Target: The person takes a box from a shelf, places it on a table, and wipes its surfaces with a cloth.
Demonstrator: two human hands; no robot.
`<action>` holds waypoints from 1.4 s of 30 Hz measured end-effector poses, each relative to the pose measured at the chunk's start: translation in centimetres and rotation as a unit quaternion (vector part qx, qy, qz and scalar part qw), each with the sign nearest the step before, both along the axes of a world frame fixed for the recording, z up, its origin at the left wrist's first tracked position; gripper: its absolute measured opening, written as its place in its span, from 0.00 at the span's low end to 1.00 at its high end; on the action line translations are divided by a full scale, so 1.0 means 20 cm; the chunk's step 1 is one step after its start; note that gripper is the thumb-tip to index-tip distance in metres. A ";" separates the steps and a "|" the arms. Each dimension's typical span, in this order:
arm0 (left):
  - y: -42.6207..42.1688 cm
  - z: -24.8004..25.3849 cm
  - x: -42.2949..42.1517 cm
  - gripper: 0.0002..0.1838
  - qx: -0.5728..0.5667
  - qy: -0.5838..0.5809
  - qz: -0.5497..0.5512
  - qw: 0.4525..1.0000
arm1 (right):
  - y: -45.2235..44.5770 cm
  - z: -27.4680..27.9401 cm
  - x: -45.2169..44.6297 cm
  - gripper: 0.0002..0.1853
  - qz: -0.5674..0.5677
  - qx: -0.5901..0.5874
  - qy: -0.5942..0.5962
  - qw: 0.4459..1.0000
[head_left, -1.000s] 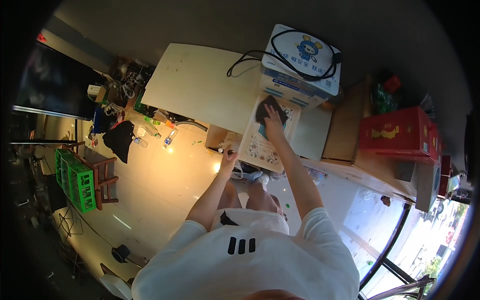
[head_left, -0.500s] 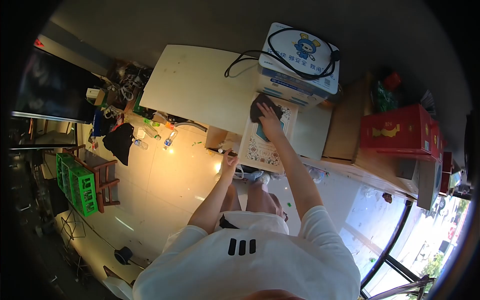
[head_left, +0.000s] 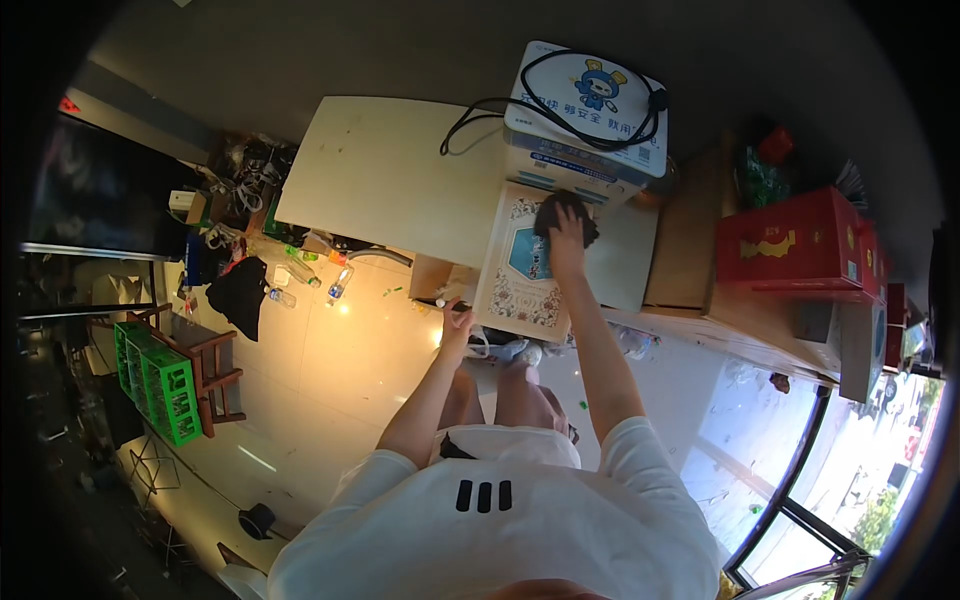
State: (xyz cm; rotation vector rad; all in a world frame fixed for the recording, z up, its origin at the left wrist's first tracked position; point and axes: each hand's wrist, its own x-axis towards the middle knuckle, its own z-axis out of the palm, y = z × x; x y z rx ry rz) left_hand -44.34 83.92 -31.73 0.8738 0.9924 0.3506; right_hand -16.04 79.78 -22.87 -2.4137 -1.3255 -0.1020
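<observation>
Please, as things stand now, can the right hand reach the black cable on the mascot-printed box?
Probably yes, after leaving the dark cloth: the right hand is just in front of the mascot-printed box, and nothing seems to cover the black cable.

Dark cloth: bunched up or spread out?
Bunched, it seems: the dark cloth makes a compact, uneven-edged patch under the right hand, on the patterned box. Folds beneath the hand: can't tell.
</observation>
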 end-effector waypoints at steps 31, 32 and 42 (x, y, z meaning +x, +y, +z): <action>0.01 0.03 0.02 0.33 -0.019 -0.022 0.019 0.999 | 0.08 0.08 -0.33 0.08 0.213 -0.008 0.142 0.967; 0.02 0.03 0.02 0.34 -0.016 -0.030 0.017 0.999 | 0.04 0.09 -0.37 0.08 0.249 -0.016 0.146 0.957; 0.07 -0.06 0.01 0.35 -0.069 -0.061 -0.039 0.995 | -0.16 0.13 -0.57 0.09 0.193 0.002 0.194 0.962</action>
